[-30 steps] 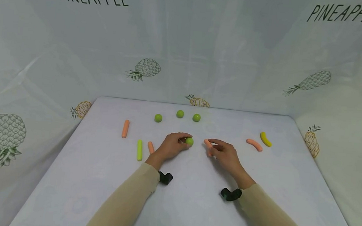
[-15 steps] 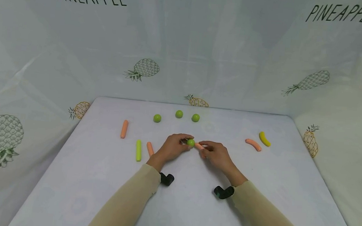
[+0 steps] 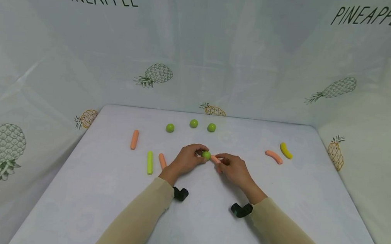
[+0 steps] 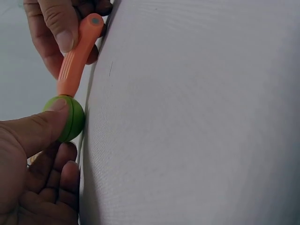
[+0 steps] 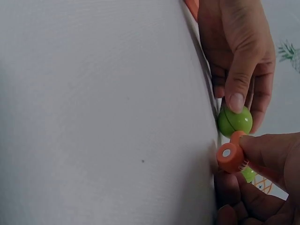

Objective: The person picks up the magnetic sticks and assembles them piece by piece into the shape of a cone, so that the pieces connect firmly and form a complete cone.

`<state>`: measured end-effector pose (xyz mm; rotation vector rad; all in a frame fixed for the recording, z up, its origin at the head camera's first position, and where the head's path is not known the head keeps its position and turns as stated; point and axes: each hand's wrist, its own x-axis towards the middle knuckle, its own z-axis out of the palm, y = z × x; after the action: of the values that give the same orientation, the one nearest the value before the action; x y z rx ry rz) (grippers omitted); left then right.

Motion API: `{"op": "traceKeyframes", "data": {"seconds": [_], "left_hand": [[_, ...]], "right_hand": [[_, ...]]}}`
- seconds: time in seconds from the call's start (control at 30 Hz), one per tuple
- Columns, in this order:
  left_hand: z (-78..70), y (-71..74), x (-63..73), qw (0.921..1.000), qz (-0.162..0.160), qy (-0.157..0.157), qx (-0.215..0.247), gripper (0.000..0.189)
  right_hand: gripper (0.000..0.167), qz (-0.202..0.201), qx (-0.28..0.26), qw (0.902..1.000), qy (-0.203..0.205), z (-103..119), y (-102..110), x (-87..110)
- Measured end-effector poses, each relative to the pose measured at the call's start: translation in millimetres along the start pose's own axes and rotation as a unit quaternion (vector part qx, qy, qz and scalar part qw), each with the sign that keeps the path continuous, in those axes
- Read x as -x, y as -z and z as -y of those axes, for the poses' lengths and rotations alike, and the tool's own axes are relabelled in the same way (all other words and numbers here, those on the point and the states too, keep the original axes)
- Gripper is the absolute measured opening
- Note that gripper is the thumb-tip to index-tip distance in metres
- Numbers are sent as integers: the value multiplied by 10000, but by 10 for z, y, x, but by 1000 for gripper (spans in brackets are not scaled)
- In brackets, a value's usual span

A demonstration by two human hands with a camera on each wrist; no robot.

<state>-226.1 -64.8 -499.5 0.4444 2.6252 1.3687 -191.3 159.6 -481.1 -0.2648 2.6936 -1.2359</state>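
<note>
Near the table's middle, my left hand (image 3: 186, 160) pinches a green ball (image 3: 206, 155) between thumb and fingers. My right hand (image 3: 235, 171), just to its right, pinches an orange curved magnetic stick (image 3: 215, 159), whose far end meets the ball. In the left wrist view the stick (image 4: 75, 63) rises from the ball (image 4: 76, 119), end against its surface. A grey disc shows in the stick's free end. From the right wrist, that disc faces the camera on the orange stick (image 5: 229, 159), with the green ball (image 5: 234, 123) behind it. Both pieces are close over the white tabletop.
Three green balls, including one ball (image 3: 170, 128), lie toward the back edge. On the left are an orange straight stick (image 3: 134, 139), a lime stick (image 3: 150, 163) and another orange stick (image 3: 162, 160) beside my left wrist. An orange curved stick (image 3: 274, 157) and a yellow one (image 3: 286, 150) lie right.
My right hand has moved left with the orange stick, turning it until its end meets the green ball. The left hand has barely moved and keeps its pinch on the ball.
</note>
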Motion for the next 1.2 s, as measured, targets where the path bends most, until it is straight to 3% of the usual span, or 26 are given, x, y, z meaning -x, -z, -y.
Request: {"op": "traceKeyframes", "data": {"seconds": [0.23, 0.5, 0.63, 0.83, 1.07, 1.2], "left_hand": [[-22, -5, 12, 9997, -33, -220, -128, 38], [-44, -47, 20, 9998, -32, -84, 180, 38], [-77, -68, 42, 9996, -65, 30, 277, 27], [-175, -38, 174, 9992, -59, 176, -343, 15], [-220, -94, 275, 9950, 216, 300, -926, 41], [-201, -133, 265, 9919, 112, 306, -1228, 42]], "right_hand": [[39, -75, 53, 9999, -144, -5, -61, 41], [35, -247, 174, 9992, -244, 47, -149, 122], [30, -366, 320, 9988, -88, 67, -208, 160], [25, -378, 500, 9978, 219, 52, -232, 189], [23, -395, 315, 9982, 320, -57, -141, 215], [24, -477, 292, 9977, 378, -98, -91, 219]]}}
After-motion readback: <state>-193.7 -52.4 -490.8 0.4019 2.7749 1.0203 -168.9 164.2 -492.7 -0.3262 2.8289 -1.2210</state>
